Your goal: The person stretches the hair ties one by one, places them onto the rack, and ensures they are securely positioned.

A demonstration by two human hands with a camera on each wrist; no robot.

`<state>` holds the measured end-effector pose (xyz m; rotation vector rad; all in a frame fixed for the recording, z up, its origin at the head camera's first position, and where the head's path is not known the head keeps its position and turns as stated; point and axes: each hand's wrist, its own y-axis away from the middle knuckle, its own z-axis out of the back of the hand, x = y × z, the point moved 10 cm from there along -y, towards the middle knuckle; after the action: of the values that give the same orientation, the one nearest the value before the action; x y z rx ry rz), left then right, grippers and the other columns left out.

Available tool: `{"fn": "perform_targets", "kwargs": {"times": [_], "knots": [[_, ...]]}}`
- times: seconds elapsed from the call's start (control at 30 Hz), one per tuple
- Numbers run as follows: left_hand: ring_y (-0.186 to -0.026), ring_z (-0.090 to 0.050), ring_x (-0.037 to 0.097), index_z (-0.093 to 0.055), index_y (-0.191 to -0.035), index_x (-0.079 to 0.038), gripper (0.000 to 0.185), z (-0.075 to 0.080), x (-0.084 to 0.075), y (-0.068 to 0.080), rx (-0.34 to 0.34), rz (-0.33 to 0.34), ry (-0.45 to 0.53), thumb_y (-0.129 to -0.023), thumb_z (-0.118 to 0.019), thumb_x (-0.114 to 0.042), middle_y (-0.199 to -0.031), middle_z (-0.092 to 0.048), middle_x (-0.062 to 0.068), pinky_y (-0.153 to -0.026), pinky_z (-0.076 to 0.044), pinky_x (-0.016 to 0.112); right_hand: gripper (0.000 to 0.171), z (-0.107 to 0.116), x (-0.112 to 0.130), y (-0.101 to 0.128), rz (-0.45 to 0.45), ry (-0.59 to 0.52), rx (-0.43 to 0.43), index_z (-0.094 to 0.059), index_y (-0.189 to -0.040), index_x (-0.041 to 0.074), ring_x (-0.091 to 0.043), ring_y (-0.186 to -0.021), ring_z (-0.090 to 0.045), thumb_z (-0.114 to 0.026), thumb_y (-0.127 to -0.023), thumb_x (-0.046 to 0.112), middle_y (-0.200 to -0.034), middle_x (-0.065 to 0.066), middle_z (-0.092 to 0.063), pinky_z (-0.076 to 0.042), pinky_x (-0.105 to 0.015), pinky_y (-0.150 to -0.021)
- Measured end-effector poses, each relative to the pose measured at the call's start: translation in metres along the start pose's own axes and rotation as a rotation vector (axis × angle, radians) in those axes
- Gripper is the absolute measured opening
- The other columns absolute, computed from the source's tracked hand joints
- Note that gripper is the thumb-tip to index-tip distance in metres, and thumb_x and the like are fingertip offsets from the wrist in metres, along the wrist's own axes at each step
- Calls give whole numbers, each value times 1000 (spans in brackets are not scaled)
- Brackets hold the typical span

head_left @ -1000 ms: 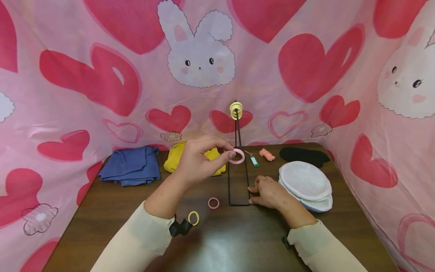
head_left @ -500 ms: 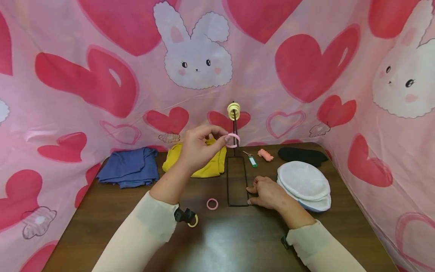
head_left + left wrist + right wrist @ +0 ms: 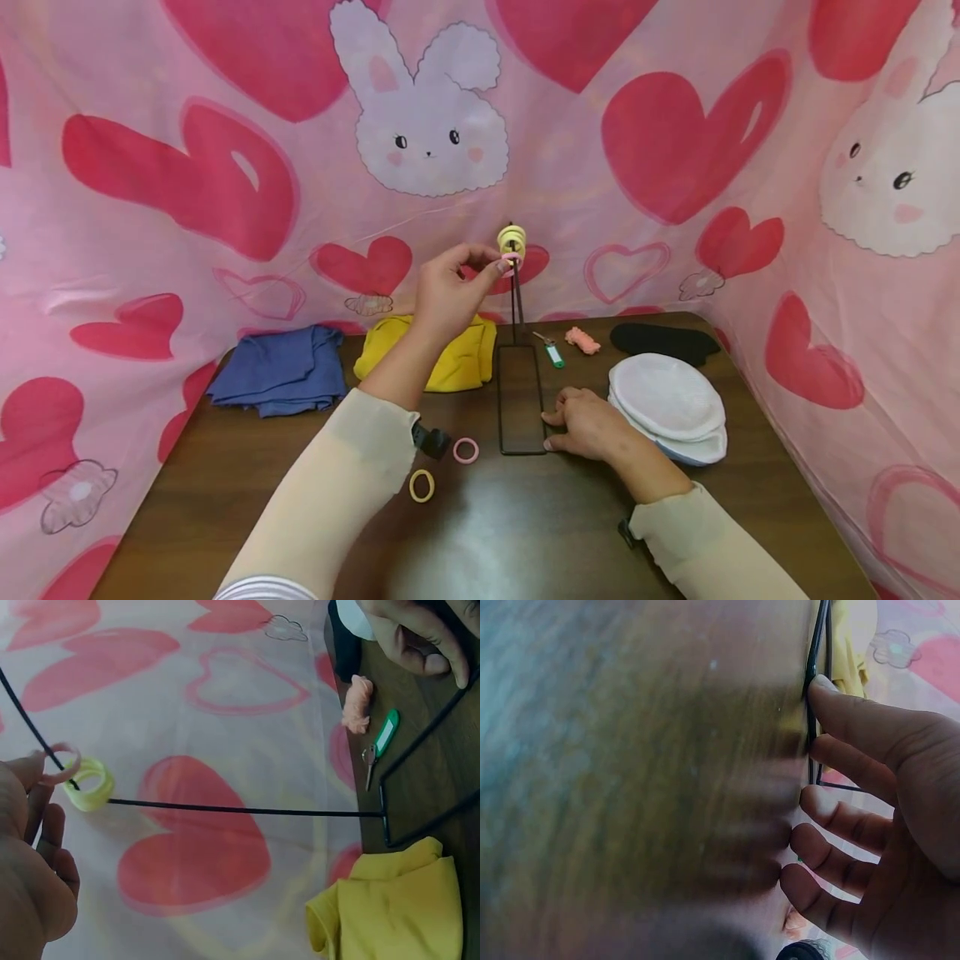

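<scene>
I see the dark wooden table (image 3: 525, 533) filling the near half of the view. On its far right lie stacked white round pads (image 3: 667, 406), with a black cloth (image 3: 660, 339) beyond them. At the far left sits a folded blue cloth (image 3: 281, 379), and a yellow cloth (image 3: 450, 358) just right of it. A black wire stand (image 3: 521, 400) rests at the table's middle, its rectangular base flat on the wood and its thin post rising at the far end. My right hand (image 3: 588, 423) presses on the near right corner of that base, fingers gently curled on the wire; whether they wrap round it I cannot tell. My left hand (image 3: 450, 292) is raised to the top of the post, thumb and forefinger pinching a pink hair ring (image 3: 60, 761) right at the hook, beside the yellow rings (image 3: 512, 242) hanging there. Near my left sleeve lie another pink ring (image 3: 466, 451) and a yellow ring (image 3: 422, 485), close together. Far of the base lie a green key tag (image 3: 553, 354) and a small pink scrunchie (image 3: 582, 340).
</scene>
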<state>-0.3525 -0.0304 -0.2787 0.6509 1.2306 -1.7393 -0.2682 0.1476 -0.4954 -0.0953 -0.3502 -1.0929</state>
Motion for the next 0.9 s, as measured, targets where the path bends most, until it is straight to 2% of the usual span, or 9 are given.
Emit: {"fn": "perform_targets", "kwargs": {"times": [0.23, 0.43, 0.57, 0.7, 0.8, 0.9], "knots": [[-89, -62, 13, -77, -101, -21, 14, -2, 20, -15, -39, 65, 8, -95, -78, -34, -94, -71, -8, -75, -52, 32, 50, 3, 3, -2, 19, -2, -11, -77, -124, 16, -25, -96, -58, -87, -81, 42, -108, -1, -60, -52, -40, -86], [-92, -64, 12, -75, -102, -21, 14, -4, 31, -17, -18, 106, 18, -94, -79, -32, -97, -72, -9, -82, -55, 32, 51, -2, 0, -4, -4, 1, 18, -76, -126, 18, -29, -99, -59, -86, -83, 43, -107, -2, -61, -52, -43, -88], [-93, -62, 15, -75, -104, -17, 14, -3, 40, -8, -2, 115, 17, -95, -78, -27, -98, -71, -6, -84, -54, 33, 51, -5, -1, -6, -24, -1, 40, -76, -128, 19, -32, -103, -60, -85, -84, 43, -105, -5, -65, -52, -47, -92], [-95, -61, 19, -76, -108, -9, 17, 3, 52, 6, 8, 90, -1, -96, -75, -21, -98, -71, -1, -86, -51, 40, 51, -5, -1, -8, -21, -1, 47, -75, -128, 19, -33, -101, -61, -85, -84, 43, -104, -5, -65, -53, -48, -91], [-98, -62, 23, -76, -109, -6, 18, 9, 62, 19, 16, 79, -17, -96, -74, -19, -100, -71, 1, -89, -50, 47, 51, -6, -2, -8, -19, -17, 52, -75, -128, 18, -31, -98, -63, -85, -84, 42, -103, -5, -67, -53, -47, -90], [-99, -63, 25, -77, -107, -9, 16, 18, 71, 33, 3, 87, -38, -96, -75, -20, -101, -72, 1, -91, -50, 51, 51, -7, -2, -8, -23, -37, 65, -75, -128, 17, -29, -96, -65, -85, -85, 42, -104, -6, -69, -54, -47, -89]]}}
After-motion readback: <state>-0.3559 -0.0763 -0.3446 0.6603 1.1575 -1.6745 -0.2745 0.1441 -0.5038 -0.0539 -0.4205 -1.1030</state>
